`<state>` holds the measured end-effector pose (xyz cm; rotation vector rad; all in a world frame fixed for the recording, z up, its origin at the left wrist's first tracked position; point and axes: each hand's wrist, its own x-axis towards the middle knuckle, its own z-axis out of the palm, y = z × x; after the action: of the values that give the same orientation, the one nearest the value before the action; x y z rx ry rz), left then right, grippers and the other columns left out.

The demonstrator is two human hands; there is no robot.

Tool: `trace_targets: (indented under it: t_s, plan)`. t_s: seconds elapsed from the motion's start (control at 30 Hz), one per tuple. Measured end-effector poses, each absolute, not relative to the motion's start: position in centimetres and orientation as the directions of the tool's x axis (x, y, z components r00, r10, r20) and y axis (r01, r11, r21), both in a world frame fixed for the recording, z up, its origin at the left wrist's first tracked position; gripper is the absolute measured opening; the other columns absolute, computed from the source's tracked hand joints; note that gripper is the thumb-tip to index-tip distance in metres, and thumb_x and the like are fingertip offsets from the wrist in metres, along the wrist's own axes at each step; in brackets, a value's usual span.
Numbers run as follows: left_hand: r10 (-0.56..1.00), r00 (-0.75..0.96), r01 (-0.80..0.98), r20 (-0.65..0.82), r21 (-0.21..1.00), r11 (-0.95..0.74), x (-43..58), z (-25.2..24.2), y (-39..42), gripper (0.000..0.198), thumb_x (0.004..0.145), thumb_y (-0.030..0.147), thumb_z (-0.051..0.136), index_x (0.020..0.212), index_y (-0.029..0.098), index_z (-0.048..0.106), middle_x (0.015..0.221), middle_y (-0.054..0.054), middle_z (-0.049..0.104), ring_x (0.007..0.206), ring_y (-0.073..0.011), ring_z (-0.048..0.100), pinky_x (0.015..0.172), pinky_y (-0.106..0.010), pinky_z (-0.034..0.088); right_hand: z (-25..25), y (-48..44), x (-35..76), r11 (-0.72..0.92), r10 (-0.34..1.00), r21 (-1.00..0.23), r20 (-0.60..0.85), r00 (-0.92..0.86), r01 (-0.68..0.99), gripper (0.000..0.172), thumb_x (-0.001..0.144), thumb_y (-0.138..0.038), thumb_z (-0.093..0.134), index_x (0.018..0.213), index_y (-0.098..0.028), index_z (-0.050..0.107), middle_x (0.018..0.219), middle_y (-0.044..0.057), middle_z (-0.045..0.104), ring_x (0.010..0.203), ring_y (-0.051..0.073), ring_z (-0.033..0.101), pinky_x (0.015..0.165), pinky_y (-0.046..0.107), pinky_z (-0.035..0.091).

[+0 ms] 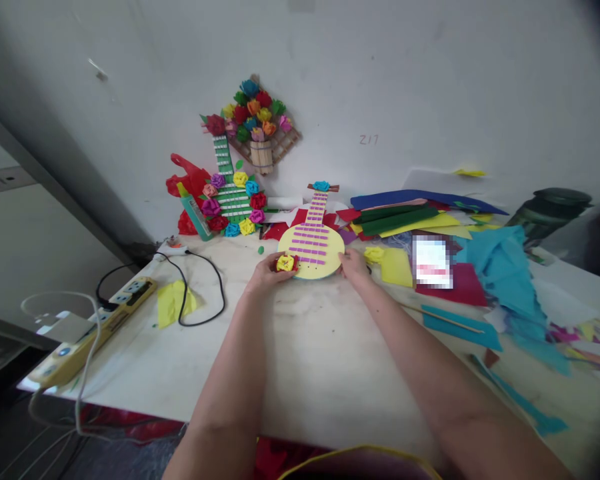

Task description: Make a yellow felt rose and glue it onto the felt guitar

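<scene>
A yellow paper guitar point(314, 247) with purple strips lies flat on the white table point(290, 347), its neck pointing at the wall. My left hand point(270, 270) is closed on a small yellow paper rose point(285, 263) at the guitar's lower left edge. My right hand point(354, 263) rests at the guitar's right edge, fingers curled against the rim. Another yellow rose point(374, 254) lies just right of that hand.
A green guitar with coloured roses point(234, 203) and a flower basket point(260, 130) lean on the wall. Coloured paper sheets point(420, 217) and teal scraps point(505, 280) cover the right side. A power strip point(100, 320) with a black cable point(205, 287), and a glue bottle point(194, 212), sit left.
</scene>
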<state>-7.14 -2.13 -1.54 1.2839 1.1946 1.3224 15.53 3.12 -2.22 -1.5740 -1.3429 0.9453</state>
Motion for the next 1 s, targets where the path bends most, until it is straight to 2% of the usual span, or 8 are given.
trace_targets:
  t_s: [0.23, 0.43, 0.53, 0.63, 0.77, 0.93, 1.0]
  plan:
    - [0.992, -0.033, 0.066, 0.119, 0.991, -0.117, -7.6, -2.2, -1.5, 0.065, 0.048, 0.029, 0.076, 0.108, 0.014, 0.057, 0.096, -0.009, 0.062, 0.080, -0.0203, 0.057, 0.064, -0.030, 0.047, -2.6, 3.3, 15.6, -0.061, 0.990, -0.931, -0.009, 0.143, 0.361, 0.025, 0.079, -0.026, 0.044, 0.099, -0.013, 0.053, 0.040, -0.003, 0.050, 0.030, 0.011, 0.040, 0.031, 0.021, 0.030]
    - [0.991, -0.065, 0.035, 0.113, 0.993, -0.111, -7.4, -1.7, -1.8, 0.059, 0.046, 0.028, 0.076, 0.101, 0.013, 0.061, 0.091, -0.009, 0.063, 0.076, -0.0189, 0.057, 0.060, -0.027, 0.045, -2.7, 3.5, 15.6, -0.082, 0.989, -0.938, -0.035, 0.142, 0.338, 0.025, 0.079, -0.027, 0.045, 0.099, -0.014, 0.052, 0.039, -0.004, 0.050, 0.030, 0.011, 0.040, 0.031, 0.020, 0.030]
    - [0.991, -0.083, 0.056, 0.109, 0.993, -0.104, -7.3, -1.3, -2.1, 0.066, 0.047, 0.030, 0.076, 0.108, 0.014, 0.058, 0.083, -0.006, 0.063, 0.063, -0.0139, 0.055, 0.052, -0.024, 0.043, -2.8, 3.4, 15.4, -0.083, 0.989, -0.948, -0.040, 0.142, 0.308, 0.026, 0.079, -0.027, 0.044, 0.100, -0.014, 0.051, 0.039, -0.003, 0.050, 0.030, 0.011, 0.040, 0.031, 0.020, 0.030]
    - [0.979, -0.125, 0.154, 0.159, 0.978, -0.139, -7.3, -1.1, -2.3, 0.069, 0.049, 0.033, 0.075, 0.112, 0.015, 0.056, 0.066, -0.002, 0.059, 0.051, -0.0093, 0.048, 0.045, -0.021, 0.038, -2.7, 3.3, 15.3, -0.078, 0.989, -0.954, -0.037, 0.143, 0.290, 0.026, 0.079, -0.026, 0.044, 0.100, -0.013, 0.051, 0.039, -0.003, 0.050, 0.031, 0.011, 0.040, 0.032, 0.021, 0.030]
    - [0.959, -0.191, 0.202, 0.210, 0.964, -0.171, -7.3, -1.1, -2.3, 0.057, 0.052, 0.038, 0.073, 0.103, 0.014, 0.063, 0.058, -0.001, 0.055, 0.046, -0.0076, 0.043, 0.041, -0.019, 0.035, -2.5, 3.1, 15.3, -0.074, 0.989, -0.957, -0.034, 0.145, 0.281, 0.026, 0.078, -0.025, 0.044, 0.100, -0.013, 0.051, 0.038, -0.004, 0.049, 0.030, 0.011, 0.039, 0.031, 0.021, 0.029]
    - [0.956, -0.249, 0.180, 0.157, 0.977, -0.114, -7.6, -1.2, -2.1, 0.050, 0.064, 0.052, 0.059, 0.096, 0.014, 0.066, 0.057, -0.001, 0.056, 0.036, -0.0051, 0.034, 0.035, -0.021, 0.029, -2.3, 3.0, 14.9, -0.048, 0.993, -0.958, -0.015, 0.117, 0.284, 0.024, 0.078, -0.025, 0.044, 0.098, -0.014, 0.052, 0.038, -0.004, 0.048, 0.029, 0.010, 0.038, 0.031, 0.021, 0.027]
    - [0.951, -0.277, 0.156, 0.139, 0.983, -0.098, -7.7, -1.4, -1.9, 0.047, 0.065, 0.053, 0.057, 0.090, 0.014, 0.067, 0.055, -0.001, 0.055, 0.037, -0.0067, 0.038, 0.037, -0.021, 0.032, -2.2, 2.8, 14.7, -0.045, 0.994, -0.956, -0.012, 0.113, 0.289, 0.023, 0.078, -0.024, 0.044, 0.096, -0.014, 0.052, 0.038, -0.004, 0.049, 0.028, 0.010, 0.039, 0.031, 0.021, 0.028]
